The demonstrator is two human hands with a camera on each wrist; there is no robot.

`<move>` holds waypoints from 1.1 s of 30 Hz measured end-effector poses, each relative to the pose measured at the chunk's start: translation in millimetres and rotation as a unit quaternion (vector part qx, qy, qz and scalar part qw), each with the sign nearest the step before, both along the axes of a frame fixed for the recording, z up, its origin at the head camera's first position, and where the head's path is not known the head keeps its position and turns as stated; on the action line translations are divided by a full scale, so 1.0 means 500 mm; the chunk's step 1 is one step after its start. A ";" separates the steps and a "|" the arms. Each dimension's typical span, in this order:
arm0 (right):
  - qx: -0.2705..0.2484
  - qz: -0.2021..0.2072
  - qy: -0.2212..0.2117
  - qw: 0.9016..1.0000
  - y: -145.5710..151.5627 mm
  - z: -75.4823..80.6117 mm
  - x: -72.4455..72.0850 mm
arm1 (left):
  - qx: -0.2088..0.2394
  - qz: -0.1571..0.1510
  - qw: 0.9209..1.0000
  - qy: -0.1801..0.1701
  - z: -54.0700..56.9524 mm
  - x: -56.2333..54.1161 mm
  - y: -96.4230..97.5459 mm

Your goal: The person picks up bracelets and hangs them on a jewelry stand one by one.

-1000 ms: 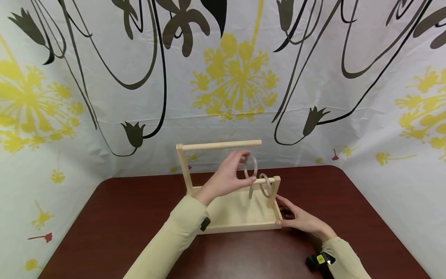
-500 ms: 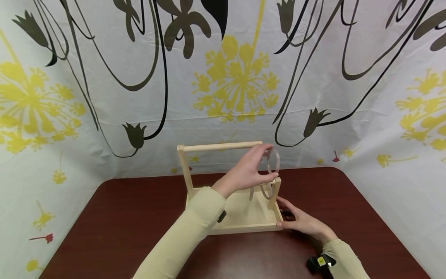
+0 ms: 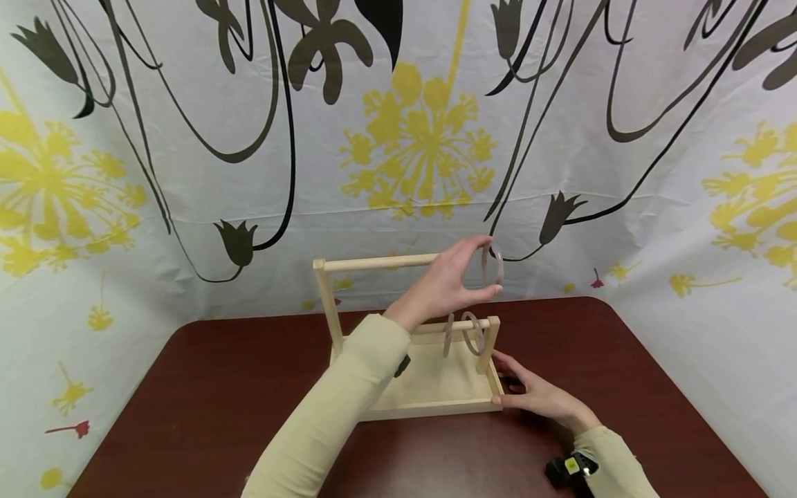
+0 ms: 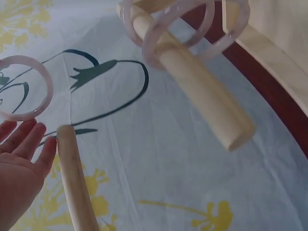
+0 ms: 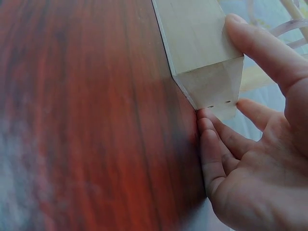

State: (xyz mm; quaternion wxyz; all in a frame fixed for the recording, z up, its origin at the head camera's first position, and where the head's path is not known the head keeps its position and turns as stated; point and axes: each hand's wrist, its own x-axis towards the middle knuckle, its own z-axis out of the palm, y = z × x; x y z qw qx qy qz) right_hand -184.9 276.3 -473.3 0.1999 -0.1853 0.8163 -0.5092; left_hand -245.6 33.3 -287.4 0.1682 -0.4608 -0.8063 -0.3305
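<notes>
Partly, in the head view, the left hand [image 3: 450,282] and its sleeve [image 3: 336,408] block the sight: the right end of the upper bar [image 3: 380,263] disappears behind the hand, and the forearm covers the left side of the tray [image 3: 429,408]. The left hand pinches a pale translucent ring [image 3: 501,265] between thumb and fingertips, up in the air above the lower bar [image 3: 436,328], the arm slanting up from the bottom edge. Two more rings, a left one [image 3: 448,335] seen nearly edge-on and a right one [image 3: 481,333], hang around the lower bar. The right hand [image 3: 538,393] grips the tray's right front corner, thumb at the front, its other fingers partly hidden behind the end wall. Both sleeves are cut off below.

From the left wrist, the hand and the pinched ring are cropped by the left edge, with the thumb out of sight; fingertips meet the ring's lower rim. The upper bar's free end stands just beside the fingers, and whether they touch is hard to tell.

From the right wrist, the thumb lies along the tray's corner and the fingers press its end, low against the dark red worktop [image 5: 96,115]; the frame crops the palm, and the rings at upper right are blurred.
</notes>
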 end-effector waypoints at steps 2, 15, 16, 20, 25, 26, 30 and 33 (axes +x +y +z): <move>-0.002 0.000 0.000 1.000 0.000 -0.001 0.000 | -0.017 0.022 1.000 0.007 0.005 -0.005 -0.003; -0.001 0.005 0.014 1.000 0.001 0.000 0.003 | -0.078 0.157 0.985 0.004 0.003 -0.026 -0.033; -0.001 0.006 0.016 1.000 0.001 0.000 0.003 | -0.080 0.164 0.983 0.005 0.002 -0.026 -0.034; -0.003 0.006 0.018 1.000 0.001 -0.002 0.002 | -0.095 0.191 0.977 0.006 0.002 -0.024 -0.036; -0.002 0.009 0.025 1.000 0.001 -0.006 0.001 | -0.125 0.215 0.969 -0.005 0.003 -0.020 -0.044; -0.002 0.009 0.027 1.000 0.001 -0.007 0.001 | -0.132 0.218 0.967 -0.006 0.003 -0.018 -0.047; -0.001 0.008 0.030 1.000 0.002 -0.009 0.002 | -0.159 0.230 0.960 0.001 0.002 -0.016 -0.062; 0.001 0.006 0.031 1.000 0.000 -0.009 0.002 | -0.176 0.240 0.955 0.008 -0.001 -0.014 -0.076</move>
